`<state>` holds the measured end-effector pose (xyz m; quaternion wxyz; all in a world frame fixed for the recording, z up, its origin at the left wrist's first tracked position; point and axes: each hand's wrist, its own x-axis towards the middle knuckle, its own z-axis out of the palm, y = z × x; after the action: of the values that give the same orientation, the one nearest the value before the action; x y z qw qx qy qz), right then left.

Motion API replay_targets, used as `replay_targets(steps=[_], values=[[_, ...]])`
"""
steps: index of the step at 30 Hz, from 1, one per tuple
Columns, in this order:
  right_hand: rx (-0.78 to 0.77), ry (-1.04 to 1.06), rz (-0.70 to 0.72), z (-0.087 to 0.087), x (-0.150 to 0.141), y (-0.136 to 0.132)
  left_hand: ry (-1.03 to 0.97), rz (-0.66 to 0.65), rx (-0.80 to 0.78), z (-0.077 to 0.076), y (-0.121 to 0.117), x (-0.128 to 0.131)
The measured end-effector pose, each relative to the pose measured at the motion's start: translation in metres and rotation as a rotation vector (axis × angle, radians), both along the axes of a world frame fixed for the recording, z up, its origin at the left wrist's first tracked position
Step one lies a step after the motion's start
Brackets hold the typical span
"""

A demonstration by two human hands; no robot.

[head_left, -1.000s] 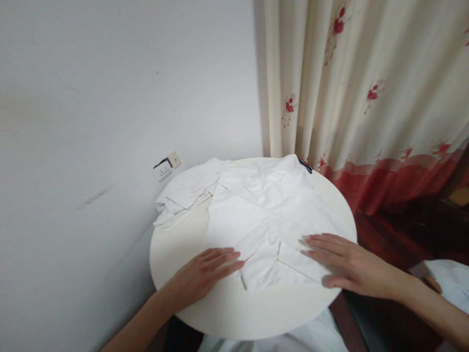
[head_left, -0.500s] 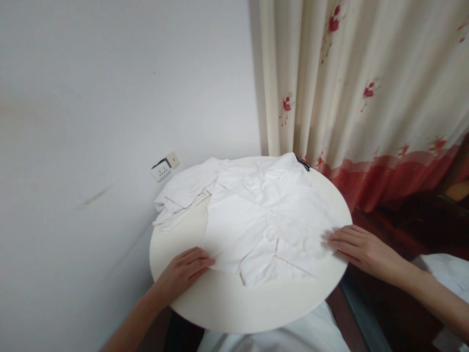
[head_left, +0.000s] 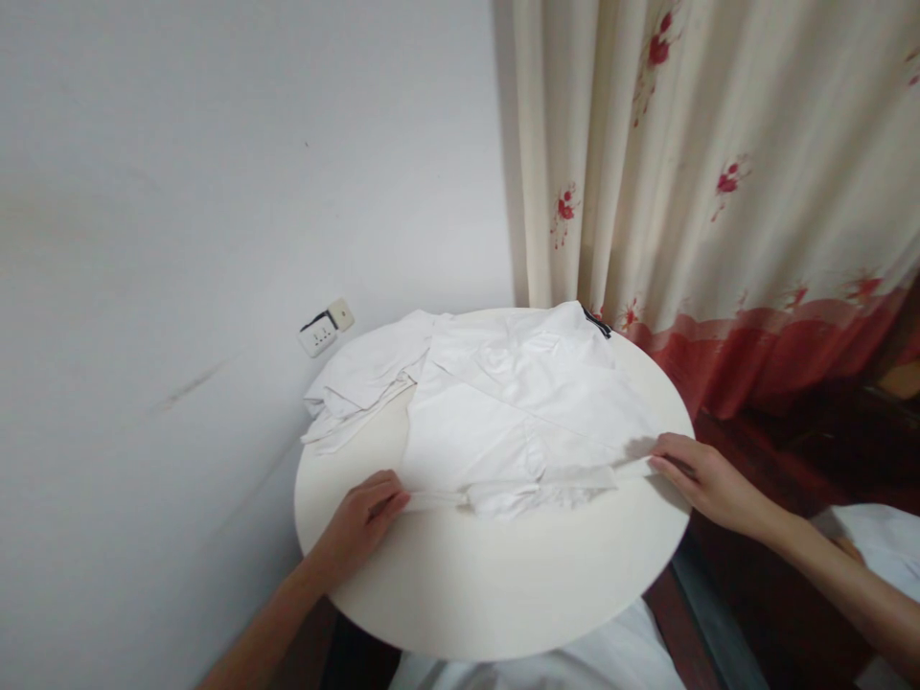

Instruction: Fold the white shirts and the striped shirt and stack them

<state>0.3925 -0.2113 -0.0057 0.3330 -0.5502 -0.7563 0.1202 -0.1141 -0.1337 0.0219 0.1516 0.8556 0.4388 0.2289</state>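
A white shirt point(head_left: 495, 402) lies spread over the round white table point(head_left: 467, 594), with one sleeve point(head_left: 366, 369) reaching out to the far left. Dark trim shows at its far right corner. My left hand point(head_left: 370, 513) pinches the near left corner of the cloth, fingers closed. At the near right corner, my right hand point(head_left: 701, 474) grips the same near edge between thumb and fingers. Between both hands that edge is raised and stretched into a narrow strip, bunched around its middle.
A white wall point(head_left: 179, 240) with a socket point(head_left: 318, 335) borders the table on the left. Behind it to the right hangs a cream and red curtain point(head_left: 682, 220). White cloth point(head_left: 553, 666) covers my lap below the table's near rim.
Both hands have closed on the shirt's near edge, where they lay flatter before. The edge has been lifted and drawn away from me, uncovering more table in front.
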Motion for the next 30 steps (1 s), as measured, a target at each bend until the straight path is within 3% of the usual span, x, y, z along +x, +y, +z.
replay_targets(steps=[5,9,14,19,24,30], values=[[0.049,0.066,-0.162,-0.008,-0.005,0.014,-0.054,0.236,-0.038,-0.007,0.009,0.008],[0.078,0.057,-0.322,-0.018,0.001,0.022,-0.054,0.316,-0.038,-0.01,0.016,0.011],[0.075,-0.004,-0.448,-0.022,0.014,0.02,-0.042,0.345,-0.039,-0.009,0.02,0.013],[0.035,-0.001,-0.408,-0.027,0.027,0.016,-0.034,0.342,-0.072,-0.01,0.021,0.009],[-0.005,-0.033,-0.387,-0.027,0.032,0.014,-0.019,0.217,-0.113,-0.003,0.017,0.007],[0.033,-0.193,-0.505,-0.027,0.028,0.012,0.051,0.264,-0.047,-0.007,0.02,0.01]])
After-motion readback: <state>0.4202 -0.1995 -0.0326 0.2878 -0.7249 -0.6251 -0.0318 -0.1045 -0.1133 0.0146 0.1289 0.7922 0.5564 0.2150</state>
